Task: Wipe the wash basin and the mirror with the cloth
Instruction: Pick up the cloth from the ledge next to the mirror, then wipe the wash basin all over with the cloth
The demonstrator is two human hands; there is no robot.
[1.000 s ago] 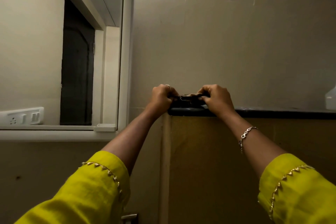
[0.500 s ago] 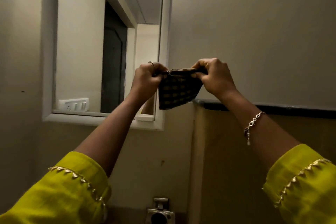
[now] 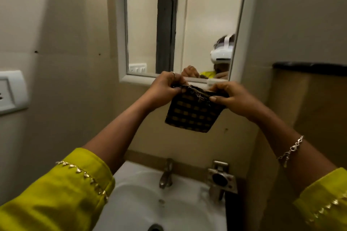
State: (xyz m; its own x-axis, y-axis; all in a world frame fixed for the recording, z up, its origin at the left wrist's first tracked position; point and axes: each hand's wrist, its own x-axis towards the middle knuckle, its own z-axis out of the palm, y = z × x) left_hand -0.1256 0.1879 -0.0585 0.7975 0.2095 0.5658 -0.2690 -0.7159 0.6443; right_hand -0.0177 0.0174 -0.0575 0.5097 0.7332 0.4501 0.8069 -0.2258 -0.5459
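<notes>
Fingers of the left hand curled in, pinching the top left edge of the checked cloth. Fingers of the right hand curled the same way, thumb on the front, pinching the top right edge. Both hands up in the air and close together, with the frayed top edge pulled between them. Dark cloth with yellowish squares, hanging flat below the hands, its bottom edge free. Held in front of the bottom of the mirror, high above the wash basin. White frame round the mirror, on a beige wall. In the glass, the two hands, a bit of yellow, a white headset and a dark doorway. White wash basin low down, with a metal tap at the back in the middle. Just right of the tap, a square metal fitting with a round hole. Thin ring on the left hand. Silver bracelet on the right wrist. Yellow sleeves with gold trim on both arms. White switch plate on the wall far to the left. Black-topped ledge on the right, beside the mirror.
</notes>
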